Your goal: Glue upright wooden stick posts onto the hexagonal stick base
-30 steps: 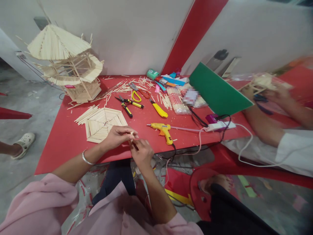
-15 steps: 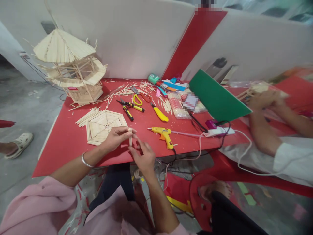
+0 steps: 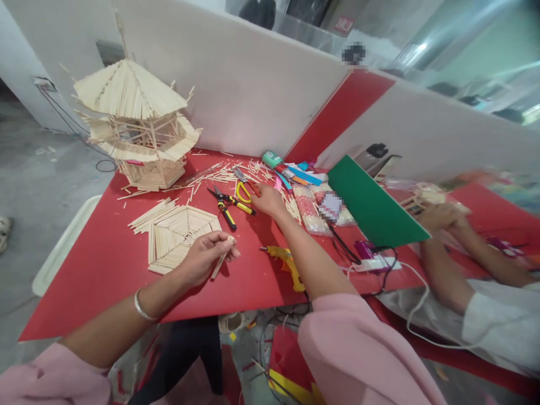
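Note:
My left hand (image 3: 207, 257) pinches a short wooden stick (image 3: 220, 260) just above the red table (image 3: 105, 264), beside a flat hexagonal panel of sticks (image 3: 177, 236). My right hand (image 3: 267, 200) is stretched far across the table and rests, fingers curled down, over the spot where a yellow utility knife lay, next to the yellow-handled scissors (image 3: 241, 190) and black-and-yellow cutters (image 3: 225, 205). What its fingers hold is hidden. A yellow glue gun (image 3: 287, 264) lies under my right forearm.
A stick-built pagoda model (image 3: 139, 135) stands at the table's back left. Loose sticks, stick packets (image 3: 307, 208), a green board (image 3: 371, 191) and a power strip (image 3: 373, 260) lie to the right. Another person's arms (image 3: 447, 264) work at the right side.
My right hand left the stick and reached forward across the table to the tools. My left hand kept the stick and tilted it. The view rose.

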The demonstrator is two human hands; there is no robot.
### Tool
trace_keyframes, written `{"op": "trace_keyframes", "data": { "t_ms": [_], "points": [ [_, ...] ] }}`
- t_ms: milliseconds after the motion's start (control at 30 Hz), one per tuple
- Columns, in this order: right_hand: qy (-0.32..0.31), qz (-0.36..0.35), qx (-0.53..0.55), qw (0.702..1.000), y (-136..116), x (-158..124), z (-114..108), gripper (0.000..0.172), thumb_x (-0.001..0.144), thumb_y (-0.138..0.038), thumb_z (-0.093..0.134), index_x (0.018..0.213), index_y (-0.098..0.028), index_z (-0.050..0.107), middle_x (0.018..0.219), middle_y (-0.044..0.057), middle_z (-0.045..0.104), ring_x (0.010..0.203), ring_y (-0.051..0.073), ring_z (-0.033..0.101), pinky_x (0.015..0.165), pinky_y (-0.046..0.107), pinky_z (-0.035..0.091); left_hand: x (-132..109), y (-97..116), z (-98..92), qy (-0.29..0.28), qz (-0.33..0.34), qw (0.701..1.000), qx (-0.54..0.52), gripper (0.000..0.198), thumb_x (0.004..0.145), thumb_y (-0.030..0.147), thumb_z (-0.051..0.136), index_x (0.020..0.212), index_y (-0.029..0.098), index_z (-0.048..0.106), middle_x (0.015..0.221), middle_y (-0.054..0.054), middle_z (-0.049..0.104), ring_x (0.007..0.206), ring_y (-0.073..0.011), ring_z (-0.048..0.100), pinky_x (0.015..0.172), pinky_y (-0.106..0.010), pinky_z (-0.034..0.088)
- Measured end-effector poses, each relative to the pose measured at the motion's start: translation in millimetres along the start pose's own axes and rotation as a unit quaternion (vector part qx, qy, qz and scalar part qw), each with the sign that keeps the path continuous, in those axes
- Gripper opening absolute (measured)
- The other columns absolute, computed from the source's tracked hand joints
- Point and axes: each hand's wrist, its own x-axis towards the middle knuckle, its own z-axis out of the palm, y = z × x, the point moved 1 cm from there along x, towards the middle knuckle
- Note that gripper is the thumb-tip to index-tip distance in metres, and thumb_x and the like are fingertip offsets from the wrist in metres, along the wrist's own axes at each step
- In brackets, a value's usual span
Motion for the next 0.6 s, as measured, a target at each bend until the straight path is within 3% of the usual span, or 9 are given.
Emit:
{"op": "trace_keyframes", "data": {
  "t_ms": [133,333,500,600],
  "points": [
    [-0.077,0.052,-0.07,0.993,-7,51,22,0.052,0.078,-0.036,0.068,0.127,-0.021,0.059,0.123,0.014,0.069,0.112,0.031,0.064,0.086,0.036,0.051,-3,3,1.6,-0.002,-0.01,1.0,-0.006,0.039,0.067,0.045,0.085,0.079,0.015,0.065,0.067,-0.005,0.071,0.058,-0.0113,0.06,0.046,-0.018,0.044],
    [-0.09,0.08,-0.099,0.988,-14,81,36,0.06,0.074,-0.03,0.072,0.13,-0.016,0.055,0.121,0.019,0.067,0.112,0.033,0.064,0.087,0.038,0.051,-4,3,-0.8,-0.008,-0.026,1.0,-0.014,0.037,0.067,0.042,0.085,0.083,0.015,0.064,0.071,-0.005,0.071,0.061,-0.0121,0.061,0.047,-0.018,0.045],
    [-0.006,0.098,-0.105,0.99,-13,73,22,0.055,0.091,-0.048,0.052,0.134,-0.013,0.05,0.126,0.023,0.063,0.118,0.034,0.06,0.094,0.043,0.047,-3,3,-2.4,-0.002,0.005,1.0,-0.003,0.035,0.068,0.04,0.084,0.082,0.016,0.064,0.072,-0.005,0.072,0.064,-0.0129,0.064,0.055,-0.021,0.05],
    [0.104,0.024,-0.03,0.994,-7,49,-4,0.053,0.094,-0.049,0.046,0.136,-0.016,0.05,0.126,0.02,0.063,0.117,0.033,0.059,0.096,0.042,0.046,-3,2,-2.3,0.003,0.044,0.999,0.029,0.031,0.071,0.04,0.082,0.081,0.016,0.065,0.073,-0.005,0.072,0.065,-0.013,0.065,0.063,-0.024,0.052]
  ]
}}
